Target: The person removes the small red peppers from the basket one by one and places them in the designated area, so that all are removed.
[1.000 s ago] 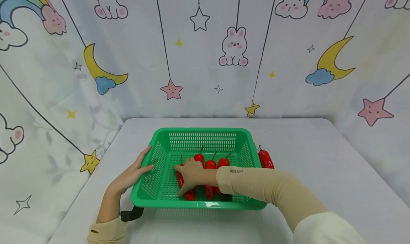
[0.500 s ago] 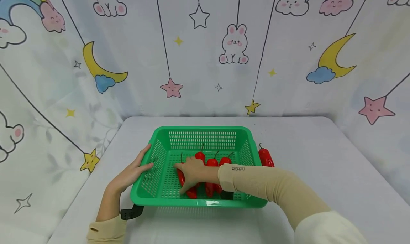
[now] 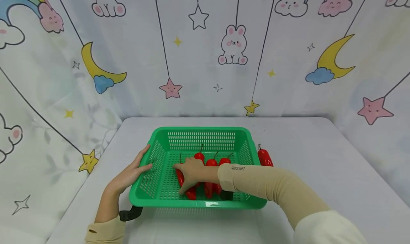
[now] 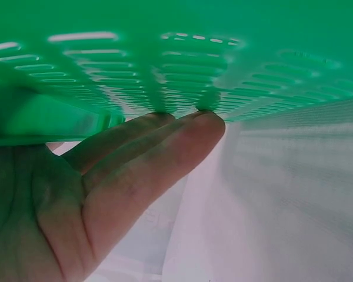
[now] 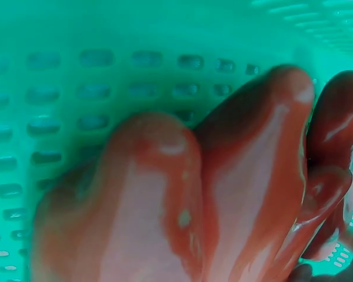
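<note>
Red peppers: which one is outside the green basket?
The pepper on the table just right of the green basket; the other visible peppers lie inside.

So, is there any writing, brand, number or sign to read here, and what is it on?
"LetsSlim", or close to it: small dark lettering on the cuff of the right sleeve in the head view; the letters are too small to be sure of each one.
No other readable text: I see none on the green basket, the red peppers or the patterned backdrop.
</note>
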Motion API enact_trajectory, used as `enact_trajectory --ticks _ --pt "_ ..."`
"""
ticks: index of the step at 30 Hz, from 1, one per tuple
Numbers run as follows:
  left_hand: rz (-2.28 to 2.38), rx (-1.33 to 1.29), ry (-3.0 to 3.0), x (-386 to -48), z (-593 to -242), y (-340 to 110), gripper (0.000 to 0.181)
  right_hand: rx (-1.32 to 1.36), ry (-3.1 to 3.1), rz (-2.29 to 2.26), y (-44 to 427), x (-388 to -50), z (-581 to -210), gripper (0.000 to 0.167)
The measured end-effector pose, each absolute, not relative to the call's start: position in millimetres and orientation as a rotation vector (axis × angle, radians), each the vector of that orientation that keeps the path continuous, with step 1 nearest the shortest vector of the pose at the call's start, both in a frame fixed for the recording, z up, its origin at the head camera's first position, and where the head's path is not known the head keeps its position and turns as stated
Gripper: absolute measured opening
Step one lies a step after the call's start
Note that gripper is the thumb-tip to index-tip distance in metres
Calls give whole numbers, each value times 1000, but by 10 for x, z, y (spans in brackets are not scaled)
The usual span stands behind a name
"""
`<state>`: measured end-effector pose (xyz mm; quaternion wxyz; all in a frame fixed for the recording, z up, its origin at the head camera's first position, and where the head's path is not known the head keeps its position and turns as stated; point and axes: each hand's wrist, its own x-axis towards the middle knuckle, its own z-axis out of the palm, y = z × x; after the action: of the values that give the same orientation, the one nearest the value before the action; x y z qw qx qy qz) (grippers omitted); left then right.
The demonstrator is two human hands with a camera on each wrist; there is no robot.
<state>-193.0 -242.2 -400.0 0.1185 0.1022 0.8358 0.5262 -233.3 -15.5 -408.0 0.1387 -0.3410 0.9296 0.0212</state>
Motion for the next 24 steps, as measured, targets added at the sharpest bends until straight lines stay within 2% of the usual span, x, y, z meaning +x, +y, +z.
enact_trajectory --ticks 24 --pt "1525 300 2457 -1928 -3998 -2419 69 -943 2675 -237 -109 -2369 -3901 88"
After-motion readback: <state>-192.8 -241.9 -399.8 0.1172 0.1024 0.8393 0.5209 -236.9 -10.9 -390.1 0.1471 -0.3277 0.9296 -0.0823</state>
